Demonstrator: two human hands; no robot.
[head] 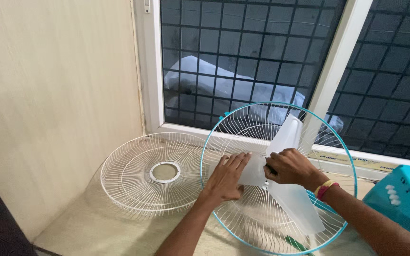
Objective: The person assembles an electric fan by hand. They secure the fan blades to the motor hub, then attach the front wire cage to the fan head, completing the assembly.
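Left hand (227,176) lies flat, fingers together, on the translucent fan blade (285,187). Right hand (291,167) is clamped on its hub, over the teal-rimmed grille (205,142)

So the fan blade (288,182) is a frosted, see-through white. The grille (330,142) behind it is thin white wire spokes fanning out, with a turquoise rim. The 2nd grille (134,182) lying flat is all white, same radial spoke pattern with a pale grey ring in the middle. The fan base (406,201) is bright teal with a row of white buttons. The wall (48,95) is plain cream, the window frame (150,71) white, and the window grid (243,52) dark squares. Red and yellow wristband (324,188).
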